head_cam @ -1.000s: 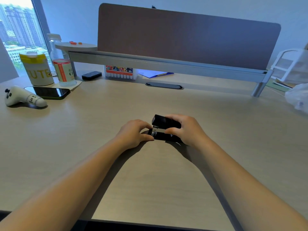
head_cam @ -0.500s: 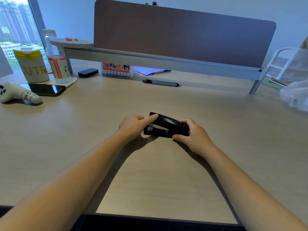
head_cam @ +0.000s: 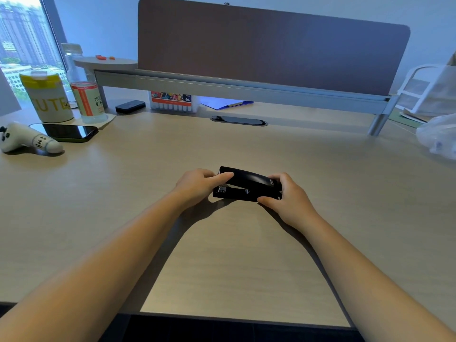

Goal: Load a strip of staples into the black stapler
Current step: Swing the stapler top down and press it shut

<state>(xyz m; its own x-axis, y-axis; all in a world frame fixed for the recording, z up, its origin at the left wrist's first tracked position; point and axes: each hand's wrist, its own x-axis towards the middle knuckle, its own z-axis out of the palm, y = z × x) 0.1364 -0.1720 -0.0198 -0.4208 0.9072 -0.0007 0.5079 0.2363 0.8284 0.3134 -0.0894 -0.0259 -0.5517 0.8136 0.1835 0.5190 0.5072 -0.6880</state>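
Note:
The black stapler (head_cam: 249, 185) lies on its base in the middle of the wooden desk (head_cam: 234, 255), its metal front end pointing left and its top arm down. My left hand (head_cam: 197, 185) is at the front end, forefinger resting on top of the arm. My right hand (head_cam: 288, 198) grips the rear end, thumb against the near side and fingers over the back. No loose strip of staples shows.
At the far left stand a yellow-lidded cup (head_cam: 47, 97), a bottle (head_cam: 86, 95), a phone (head_cam: 65, 132) and a white toy (head_cam: 24, 141). A marker box (head_cam: 172, 101), a black case (head_cam: 130, 106) and a blue folder (head_cam: 227, 104) sit under the shelf. A plastic bag (head_cam: 439, 139) lies far right.
The stapler's top arm, raised a second ago, has come down. My right hand slid from the top to the rear end; my left forefinger now lies on the front of the arm.

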